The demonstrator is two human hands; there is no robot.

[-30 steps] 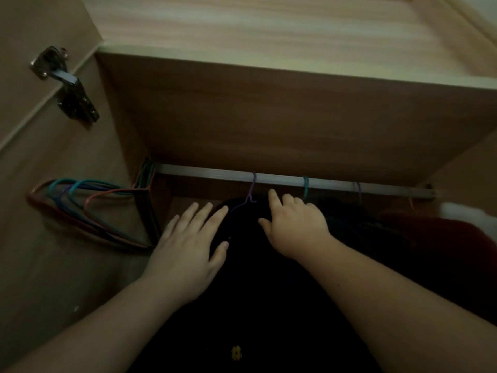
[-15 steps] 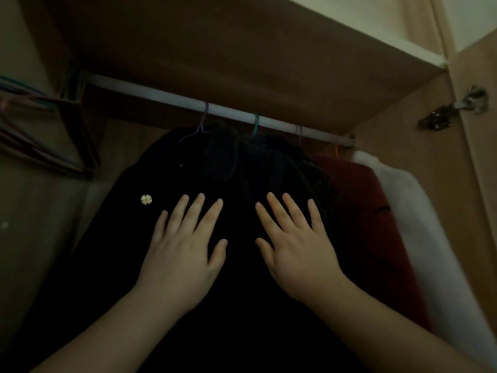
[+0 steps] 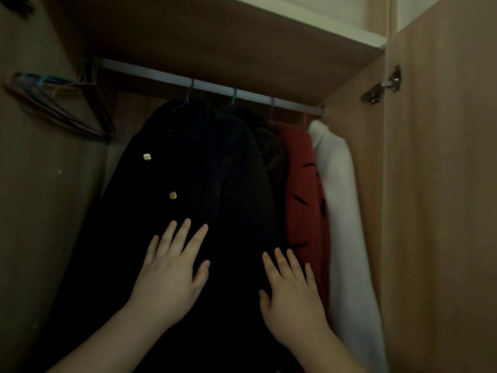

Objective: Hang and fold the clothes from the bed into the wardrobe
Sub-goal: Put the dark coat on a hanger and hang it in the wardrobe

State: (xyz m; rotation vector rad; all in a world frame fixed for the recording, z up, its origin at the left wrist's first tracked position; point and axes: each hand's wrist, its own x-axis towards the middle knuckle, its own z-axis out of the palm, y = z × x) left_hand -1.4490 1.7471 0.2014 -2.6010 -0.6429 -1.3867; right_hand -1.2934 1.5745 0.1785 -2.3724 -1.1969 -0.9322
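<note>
A black coat [image 3: 188, 170] with small gold buttons hangs from a purple hanger on the pale wardrobe rail [image 3: 209, 86]. My left hand [image 3: 172, 270] lies flat on the coat's front, fingers straight and spread. My right hand [image 3: 290, 292] presses flat on the coat's right side, fingers straight. Behind the coat hang another dark garment [image 3: 266, 146], a red garment [image 3: 304, 189] with dark marks and a white garment [image 3: 341, 211].
A bundle of empty coloured hangers [image 3: 61, 106] hangs at the left end of the rail against the left wall. A wooden shelf [image 3: 215, 44] sits right above the rail. The open wardrobe door [image 3: 443, 184] with a metal hinge [image 3: 382, 87] stands at the right.
Both hands slid down the black coat from near the rail to its middle. The right hand went from curled by the hanger hook to flat. The view tilted down and right.
</note>
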